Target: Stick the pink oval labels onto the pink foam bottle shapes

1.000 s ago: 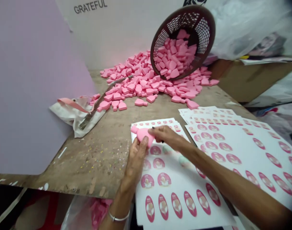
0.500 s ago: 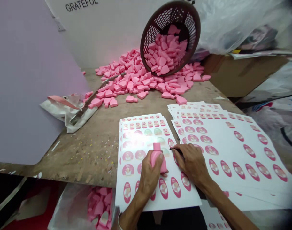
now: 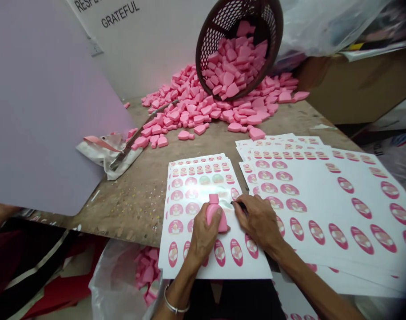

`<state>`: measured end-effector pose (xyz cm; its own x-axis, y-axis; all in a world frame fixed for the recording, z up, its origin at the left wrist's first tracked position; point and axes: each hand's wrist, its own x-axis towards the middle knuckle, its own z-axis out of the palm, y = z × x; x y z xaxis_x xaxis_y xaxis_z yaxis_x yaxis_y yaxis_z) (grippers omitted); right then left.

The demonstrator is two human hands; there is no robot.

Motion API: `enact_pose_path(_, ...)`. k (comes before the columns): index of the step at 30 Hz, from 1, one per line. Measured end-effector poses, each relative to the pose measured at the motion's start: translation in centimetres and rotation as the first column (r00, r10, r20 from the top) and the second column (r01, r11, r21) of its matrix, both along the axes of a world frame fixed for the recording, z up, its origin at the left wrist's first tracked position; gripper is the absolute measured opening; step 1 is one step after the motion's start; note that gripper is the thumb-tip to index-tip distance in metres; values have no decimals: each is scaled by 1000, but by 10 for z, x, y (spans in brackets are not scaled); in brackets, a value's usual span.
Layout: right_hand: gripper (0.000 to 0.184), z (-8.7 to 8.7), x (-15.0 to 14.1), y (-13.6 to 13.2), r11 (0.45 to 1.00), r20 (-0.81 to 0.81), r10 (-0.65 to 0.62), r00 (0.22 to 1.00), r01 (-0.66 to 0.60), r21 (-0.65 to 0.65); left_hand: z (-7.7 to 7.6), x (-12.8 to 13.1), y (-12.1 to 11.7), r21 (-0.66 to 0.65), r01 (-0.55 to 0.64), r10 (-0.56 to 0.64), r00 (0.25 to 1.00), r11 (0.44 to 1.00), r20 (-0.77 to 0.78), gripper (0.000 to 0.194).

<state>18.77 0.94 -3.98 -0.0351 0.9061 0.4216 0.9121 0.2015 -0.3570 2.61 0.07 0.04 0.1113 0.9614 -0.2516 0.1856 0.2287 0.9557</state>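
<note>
My left hand is wrapped round a small pink bottle, its neck pointing away from me, over a sheet of stickers. Beside it my right hand pinches a thin dark pointed tool. The tool's tip is at the sheet near the pale green and white stickers. Pink-rimmed oval and arched stickers fill much of this sheet, which lies on top of others. I cannot make out whether a sticker is on the bottle.
A brown mesh basket lies tipped at the back, pink bottles heaped inside and around it. More sticker sheets overlap on the right. A clear bag with pink bottles hangs below the table edge. Another person's arm shows at far left.
My left hand has brought the bottle down and turned it neck away. My right hand has left the bottle and moved to the sheet with the pointed tool. The view has shifted.
</note>
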Motion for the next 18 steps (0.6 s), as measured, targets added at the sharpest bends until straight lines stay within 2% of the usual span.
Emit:
enact_pose_path(3,16,3,-5,-2,999,118,-40,992,37,32,0,-3,-1,30,0,0,1000,1000,10,39)
enact_pose_path(7,17,6,-11,-6,994,218,-96,971,81,74,4,-6,-1,-3,26,-25,993,1000,114,42)
enact_pose_path(14,14,6,-9,-1,999,2,-38,999,38,-8,2,-10,0,42,62,-67,988,997,138,39)
enact_pose_path(18,15,9,-8,3,996,23,-9,1000,7,87,-1,-10,2,34,53,-58,984,998,171,38)
